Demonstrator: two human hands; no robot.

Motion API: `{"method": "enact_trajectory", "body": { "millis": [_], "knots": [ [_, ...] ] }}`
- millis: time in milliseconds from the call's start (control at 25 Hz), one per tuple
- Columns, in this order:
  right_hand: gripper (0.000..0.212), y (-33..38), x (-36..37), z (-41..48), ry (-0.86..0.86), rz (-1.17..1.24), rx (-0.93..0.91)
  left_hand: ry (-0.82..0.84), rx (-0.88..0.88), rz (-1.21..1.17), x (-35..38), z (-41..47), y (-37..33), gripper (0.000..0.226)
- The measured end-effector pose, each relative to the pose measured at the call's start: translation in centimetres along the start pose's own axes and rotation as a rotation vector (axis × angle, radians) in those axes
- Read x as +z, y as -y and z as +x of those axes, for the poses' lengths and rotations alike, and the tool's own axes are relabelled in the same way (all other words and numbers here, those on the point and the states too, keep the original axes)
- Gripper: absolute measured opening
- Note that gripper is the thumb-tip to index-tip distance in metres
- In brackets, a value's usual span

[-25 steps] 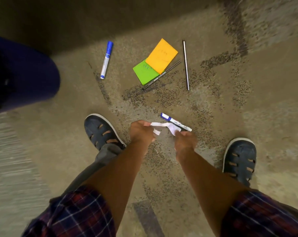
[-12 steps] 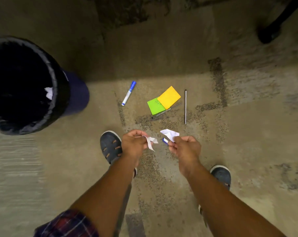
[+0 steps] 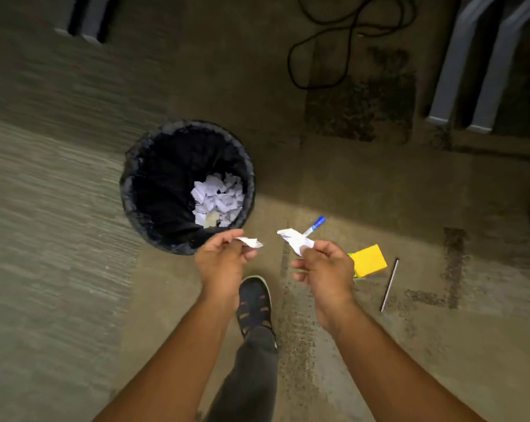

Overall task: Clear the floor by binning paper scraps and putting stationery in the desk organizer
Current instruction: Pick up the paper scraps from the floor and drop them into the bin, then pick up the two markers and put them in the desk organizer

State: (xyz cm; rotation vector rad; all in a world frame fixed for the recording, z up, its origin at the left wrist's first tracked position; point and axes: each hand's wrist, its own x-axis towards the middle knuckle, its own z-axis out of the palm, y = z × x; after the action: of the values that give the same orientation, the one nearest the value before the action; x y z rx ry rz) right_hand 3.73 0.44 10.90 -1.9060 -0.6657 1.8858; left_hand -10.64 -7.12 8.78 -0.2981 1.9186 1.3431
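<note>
A: Two paper scraps point(image 3: 251, 242) pinched, one per hand: left hand point(image 3: 224, 263), right hand point(image 3: 324, 269), fingers clamped on each.
B: Binning step. Bin point(image 3: 129, 166) just beyond left fingertips; needs reach over, release.

- floor point(image 3: 59, 269): carpet, rough matt weave, speckled dark patches
- bin point(image 3: 129, 205): lined with a black plastic bag, crinkled, slight sheen
- scraps in bin point(image 3: 218, 197): white paper, crumpled
- scrap in left hand point(image 3: 251, 242), scrap in right hand point(image 3: 294, 240): white paper, creased
- marker point(image 3: 314, 225): smooth plastic, blue cap
- sticky notes point(image 3: 370, 259): matt yellow paper
- shoe point(image 3: 254, 303): dark, matt
</note>
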Motion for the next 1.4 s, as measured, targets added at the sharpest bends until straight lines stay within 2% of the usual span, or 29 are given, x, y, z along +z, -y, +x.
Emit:
{"method": "enact_trajectory", "body": {
  "millis": [120, 280, 320, 480, 640, 760, 1000, 1080, 1240, 1400],
  "knots": [
    [0.017, 1.5, 6.6, 0.1, 0.034, -0.104, -0.004, -0.122, 0.002, -0.111, -2.4, 3.7, -3.3, 0.016],
    [0.003, 1.8, 13.5, 0.8, 0.043, -0.269, -0.02, -0.222, -0.047, -0.122, -4.1, 8.3, -5.2, 0.015],
    [0.006, 1.9, 14.8, 1.0, 0.046, -0.31, -0.029, -0.232, -0.067, -0.116, -4.4, 9.4, -5.3, 0.014],
    [0.01, 2.0, 17.3, 1.4, 0.058, -0.4, -0.033, -0.208, -0.151, -0.068, -5.5, 11.3, -5.8, 0.026],
    [0.011, 1.7, 17.0, 1.6, 0.062, -0.429, -0.059, -0.25, -0.104, -0.017, -6.7, 11.5, -6.2, 0.027],
    [0.013, 1.6, 15.2, 2.0, 0.056, -0.392, -0.135, -0.245, 0.03, -0.024, -6.0, 9.8, -6.8, 0.021],
    [0.007, 0.7, 7.6, 4.4, 0.01, -0.364, -0.217, -0.055, 0.482, 0.152, 0.0, 3.7, -5.3, 0.018],
    [0.01, 0.2, 3.2, 5.7, -0.032, -0.369, -0.21, 0.032, 0.496, 0.189, 3.4, 1.9, -3.0, 0.016],
    [0.01, -1.9, -6.7, 10.2, -0.182, -0.368, -0.126, 0.156, 0.384, 0.319, 9.4, 1.9, 3.2, 0.02],
    [0.014, -5.2, -14.3, 14.8, -0.231, -0.218, -0.021, 0.288, 0.334, 0.58, 13.6, 5.5, 8.7, 0.023]
  ]
}}
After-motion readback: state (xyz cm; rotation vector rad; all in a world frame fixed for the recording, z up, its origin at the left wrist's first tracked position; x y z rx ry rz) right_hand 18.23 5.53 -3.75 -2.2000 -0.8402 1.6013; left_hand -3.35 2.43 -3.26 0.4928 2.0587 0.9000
